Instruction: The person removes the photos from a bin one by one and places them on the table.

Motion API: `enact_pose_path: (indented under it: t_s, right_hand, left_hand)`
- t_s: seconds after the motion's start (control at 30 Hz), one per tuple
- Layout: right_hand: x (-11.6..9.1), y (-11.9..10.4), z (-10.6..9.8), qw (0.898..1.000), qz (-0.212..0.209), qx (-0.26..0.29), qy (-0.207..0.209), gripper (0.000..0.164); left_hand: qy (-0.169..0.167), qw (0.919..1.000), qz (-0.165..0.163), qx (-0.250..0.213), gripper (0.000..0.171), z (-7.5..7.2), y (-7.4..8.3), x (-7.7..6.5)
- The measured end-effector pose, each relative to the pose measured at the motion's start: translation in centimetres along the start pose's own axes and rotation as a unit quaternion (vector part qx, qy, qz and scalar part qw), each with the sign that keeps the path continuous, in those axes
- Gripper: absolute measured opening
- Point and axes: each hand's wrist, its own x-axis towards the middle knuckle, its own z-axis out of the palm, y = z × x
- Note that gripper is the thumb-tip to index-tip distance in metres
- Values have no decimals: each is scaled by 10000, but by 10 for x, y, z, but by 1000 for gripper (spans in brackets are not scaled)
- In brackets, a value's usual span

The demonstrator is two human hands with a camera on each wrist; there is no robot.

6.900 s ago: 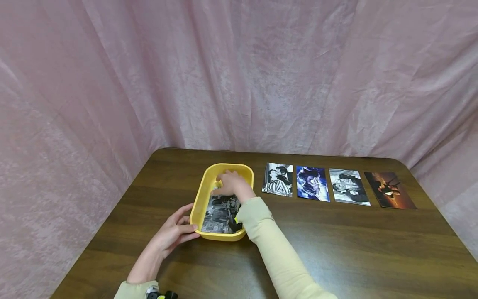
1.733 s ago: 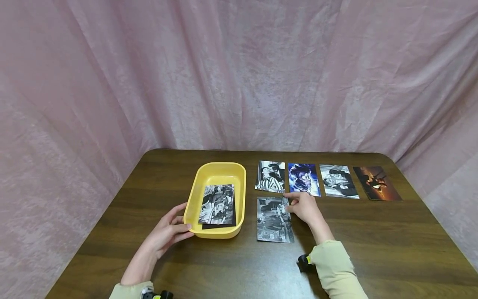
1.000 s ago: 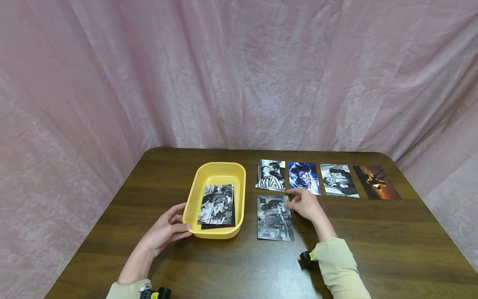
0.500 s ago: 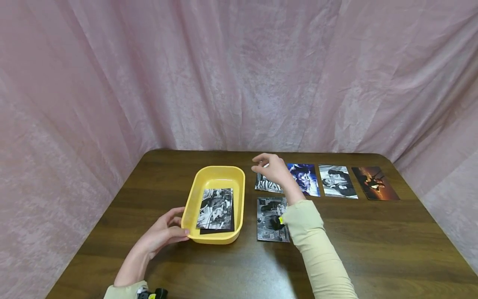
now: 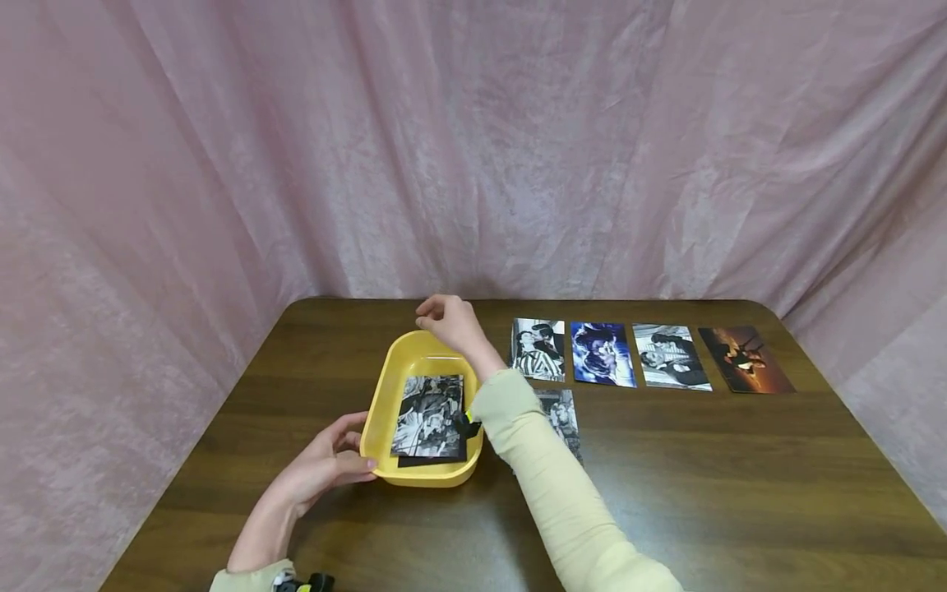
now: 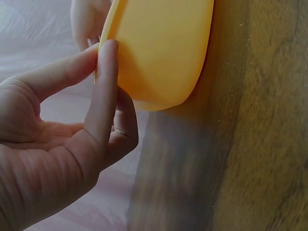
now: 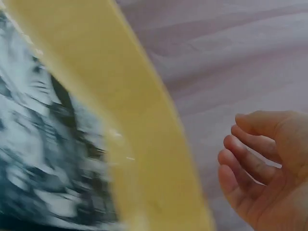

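Observation:
My left hand holds the near left corner of a yellow plastic tray, its fingertips pinching the rim in the left wrist view. In the tray lies a black-and-white photo over a darker sheet whose edge shows below it. Above the tray's far rim hovers my right hand, fingers loosely bent and nothing between them, as the right wrist view also shows. Right of the tray, another black-and-white photo lies on the table, partly hidden by my right sleeve.
Along the far side of the brown wooden table runs a row of photos: a striped-shirt print, a blue print, a black-and-white print and an orange-brown print. Pink curtains hang behind.
A black-and-white photo now lies on the table below the row. My right hand has left it and moved left to the tray's far end. The left hand keeps holding the tray.

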Motion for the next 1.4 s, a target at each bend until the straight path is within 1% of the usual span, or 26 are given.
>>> enact_pose_path:
  t_s: [0.1, 0.17, 0.2, 0.23, 0.3, 0.37, 0.43, 0.47, 0.57, 0.63, 0.7, 0.77, 0.87, 0.93, 1.0, 1.1, 1.27, 1.4]
  right_hand:
    - [-4, 8, 18, 9994, 156, -227, -196, 20]
    - [-8, 13, 27, 9960, 264, -662, -541, 25]
    - [-11, 14, 29, 9915, 283, -1005, -772, 29]
    - [-13, 16, 31, 9850, 298, -1362, -1014, 34]
    - [-19, 16, 33, 9668, 377, -1967, -1584, 49]
    - [-25, 15, 32, 9455, 469, -2447, -2099, 66]
    - [-31, 13, 30, 9278, 612, -2740, -2457, 83]
    - [-34, 11, 29, 9215, 693, -2827, -2570, 90]
    - [-42, 7, 25, 9089, 882, -3048, -2705, 106]
    - [-46, 5, 23, 9038, 1001, -3142, -2728, 111]
    - [-49, 2, 22, 9016, 1071, -3223, -2678, 113]
    - [-50, 2, 23, 9026, 1085, -3246, -2611, 111]
    - [-48, 4, 24, 9104, 1148, -3073, -2522, 104]
    - [-44, 6, 25, 9130, 1099, -3010, -2524, 100]
    - [-42, 9, 25, 9133, 990, -3047, -2513, 95]
    - [-39, 11, 27, 9132, 813, -3114, -2499, 92]
    - [-37, 13, 29, 9202, 769, -2877, -2541, 88]
    - [-36, 12, 28, 9254, 555, -2840, -2448, 81]
  left_hand:
    - [-50, 10000, 30, -74, 81, 0, -1, 0]
    - [-90, 9999, 35, -100, 81, 0, -2, 1]
    - [-86, 9999, 17, -102, 81, 0, -2, 1]
    - [-81, 9999, 6, -98, 81, 0, -1, 2]
    - [-79, 9999, -3, -65, 82, 0, -1, 2]
    - [-88, 9999, -8, -57, 82, -1, -1, 3]
    - [-105, 9999, -26, -51, 82, -1, -1, 3]
    - [-116, 9999, -32, -52, 82, -1, -1, 3]
    - [-120, 9999, -24, -81, 82, -2, -2, 3]
    - [-108, 9999, -11, -87, 82, -2, -3, 3]
    - [-108, 9999, 4, -98, 81, -2, -3, 3]
    - [-146, 9998, 21, -105, 82, -2, -3, 2]
    - [-252, 9995, 113, -133, 82, -2, -4, 1]
    - [-294, 9993, 161, -154, 83, -2, -5, 0]
    - [-312, 9992, 196, -157, 83, -2, -6, 0]
    - [-284, 9994, 144, -168, 83, -2, -6, 0]
    - [-277, 9994, 71, -170, 83, -2, -5, 0]
    - [-274, 9994, 60, -203, 84, -1, -5, 1]
